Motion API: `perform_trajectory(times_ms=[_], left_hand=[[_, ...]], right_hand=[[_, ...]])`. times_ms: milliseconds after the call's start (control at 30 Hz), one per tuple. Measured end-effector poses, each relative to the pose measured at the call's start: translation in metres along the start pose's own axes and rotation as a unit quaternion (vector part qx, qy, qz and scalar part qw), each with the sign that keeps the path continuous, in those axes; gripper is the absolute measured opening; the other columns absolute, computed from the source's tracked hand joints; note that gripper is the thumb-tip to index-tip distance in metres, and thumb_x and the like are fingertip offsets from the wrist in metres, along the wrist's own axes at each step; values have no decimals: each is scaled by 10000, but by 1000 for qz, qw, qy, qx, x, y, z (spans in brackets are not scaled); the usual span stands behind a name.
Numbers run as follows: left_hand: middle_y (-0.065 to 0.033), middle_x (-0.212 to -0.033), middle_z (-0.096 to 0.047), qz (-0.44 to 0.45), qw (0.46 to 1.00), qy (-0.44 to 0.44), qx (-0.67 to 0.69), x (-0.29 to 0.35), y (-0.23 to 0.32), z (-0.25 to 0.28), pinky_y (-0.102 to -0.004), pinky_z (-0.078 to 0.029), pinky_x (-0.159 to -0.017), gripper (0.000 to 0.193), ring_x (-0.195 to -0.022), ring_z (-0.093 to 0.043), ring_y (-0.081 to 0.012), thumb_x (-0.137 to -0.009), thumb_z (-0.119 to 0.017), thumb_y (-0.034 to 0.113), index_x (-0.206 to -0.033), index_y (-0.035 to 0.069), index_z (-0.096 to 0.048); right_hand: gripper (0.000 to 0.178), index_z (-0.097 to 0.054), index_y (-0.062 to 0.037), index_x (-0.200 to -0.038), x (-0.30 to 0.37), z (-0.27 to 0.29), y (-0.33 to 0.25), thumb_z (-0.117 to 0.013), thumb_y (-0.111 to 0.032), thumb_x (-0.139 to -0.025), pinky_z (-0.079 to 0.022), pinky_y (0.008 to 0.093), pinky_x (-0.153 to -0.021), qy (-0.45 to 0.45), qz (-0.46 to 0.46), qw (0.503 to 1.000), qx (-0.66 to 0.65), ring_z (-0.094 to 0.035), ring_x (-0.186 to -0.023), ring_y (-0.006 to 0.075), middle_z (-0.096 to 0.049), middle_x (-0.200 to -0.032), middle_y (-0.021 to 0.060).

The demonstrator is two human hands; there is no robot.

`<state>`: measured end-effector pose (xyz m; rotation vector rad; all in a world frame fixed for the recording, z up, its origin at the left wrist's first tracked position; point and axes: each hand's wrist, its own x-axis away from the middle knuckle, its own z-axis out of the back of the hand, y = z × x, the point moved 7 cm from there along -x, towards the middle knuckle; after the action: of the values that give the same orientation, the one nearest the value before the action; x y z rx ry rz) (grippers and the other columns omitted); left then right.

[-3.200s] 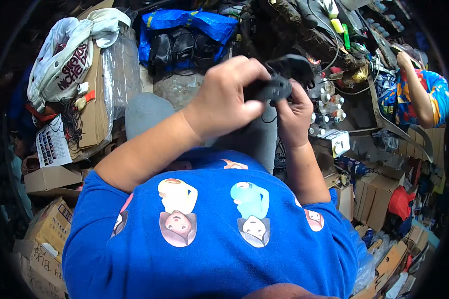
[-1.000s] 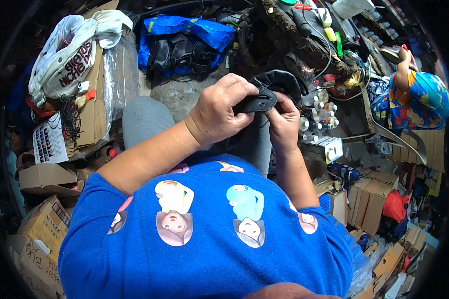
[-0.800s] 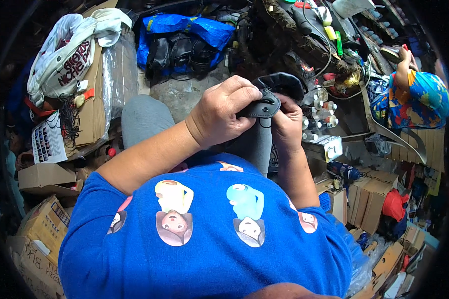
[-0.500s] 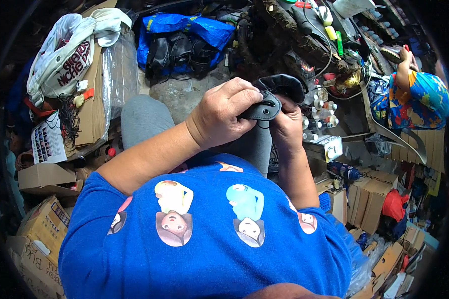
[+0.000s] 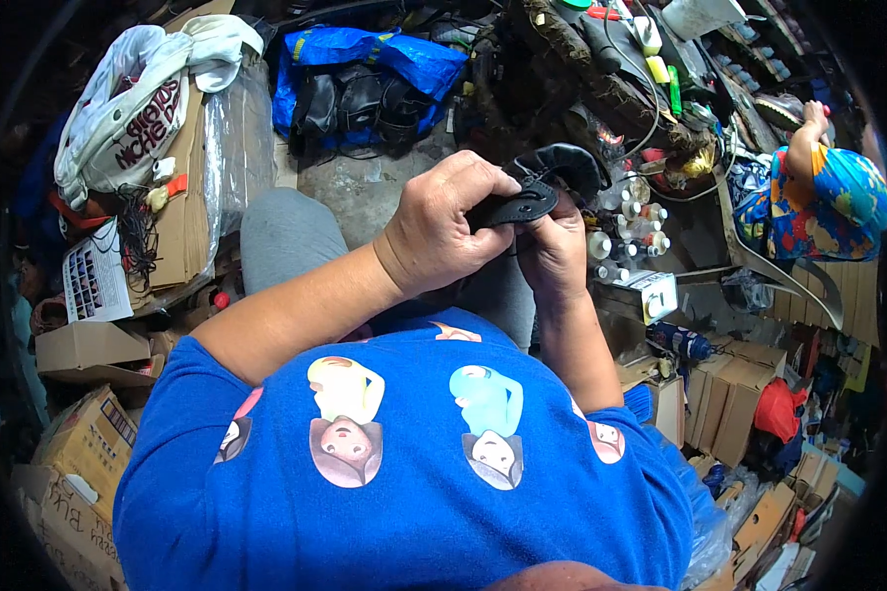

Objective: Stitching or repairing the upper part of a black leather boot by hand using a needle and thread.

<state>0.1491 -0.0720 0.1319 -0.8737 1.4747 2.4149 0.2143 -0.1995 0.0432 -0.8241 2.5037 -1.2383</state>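
In front of my chest I hold a black leather piece that looks like a shoe upper, with a stitched flap, a small hole and a gathered, curved edge at the far right. My left hand closes on the flap, its thumb and fingers pressed on the near end. From below and to the right, my right hand grips the piece near the gathered part; most of its fingers are hidden behind the leather. Beyond my hands, a blue bag holds several similar black leather pieces.
To the right are clear bottles, a metal can and a cluttered bench with tools. Cardboard boxes lie lower right. A white cloth hangs on cardboard at left. Another person in a colourful shirt sits at far right.
The leather piece has tilted, so its flap shows flatter. My right hand has shifted slightly left and down; my left hand has turned a little with the flap.
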Motion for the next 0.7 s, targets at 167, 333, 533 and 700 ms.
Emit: perform_trajectory(times_ms=[167, 333, 533, 700], left_hand=[[-146, -835, -628, 16, 998, -38, -45, -1, 3, -4, -325, -511, -697, 304, -746, -630, -278, -594, -670, -29, -892, 18, -636], [-138, -811, -632, 51, 997, -44, -43, -12, -4, 4, -306, -506, -689, 254, -731, -634, -259, -633, -673, -4, -883, 13, -635], [-27, -815, -646, 274, 947, -129, 110, -11, -37, -11, -239, -481, -703, 162, -754, -573, -61, -751, -616, 29, -907, -11, -633], [-24, -900, -654, 346, 896, -194, 202, -17, -72, -26, -220, -481, -762, 200, -808, -593, -64, -812, -605, 30, -1004, -21, -627]], right_hand=[[98, -648, -28, -928, -1, 0, -12, -666, -66, -839, -464, 221, -688, 27, 33, 994, 104, -588, -779, 96, -639, -865, 8], [201, -679, -33, -958, 8, -21, -48, -718, -24, -761, -474, 227, -698, -1, 187, 832, 523, -601, -737, 116, -636, -846, 45], [224, -699, -102, -951, 13, -21, -61, -716, -26, -741, -445, 282, -667, 45, 173, 804, 567, -581, -680, 146, -591, -765, 41], [195, -711, -181, -892, 3, -25, -70, -685, -64, -738, -342, 313, -712, 8, 210, 695, 687, -558, -699, 167, -563, -711, -5]])
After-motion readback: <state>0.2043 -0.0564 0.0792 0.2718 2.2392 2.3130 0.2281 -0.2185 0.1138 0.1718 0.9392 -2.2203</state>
